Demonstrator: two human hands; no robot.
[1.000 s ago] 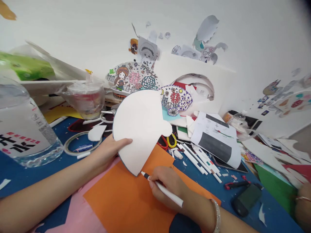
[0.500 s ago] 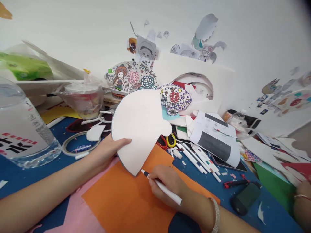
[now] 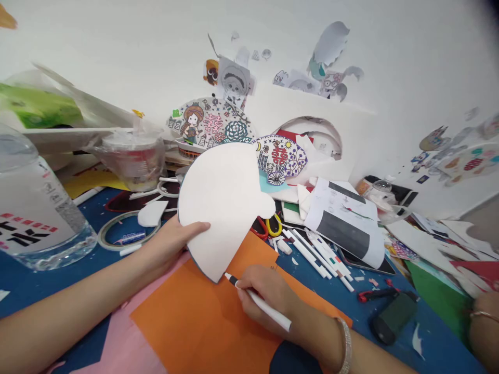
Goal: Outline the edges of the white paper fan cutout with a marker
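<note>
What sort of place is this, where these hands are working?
Probably a craft workspace; home or classroom, I cannot tell. The left hand holds a white, round-edged cut-out sheet; slim white pens lie grouped on the blue tabletop, near a large orange paper sheet.

The left hand (image 3: 178, 237) pinches, thumb uppermost, and the right hand (image 3: 268, 295) curls in a writing grip, forearms (image 3: 97, 288) converging.

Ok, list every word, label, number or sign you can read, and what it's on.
"水": black, on the bottle; the character before it is cut off, the red line above too blurred.
"囍": pink, on the larger decorated board.
"囍": red, on the smaller decorated board.
Too small or blurred: blue-and-white block, mark on the orange paper.
White cutout: none visible.
</note>
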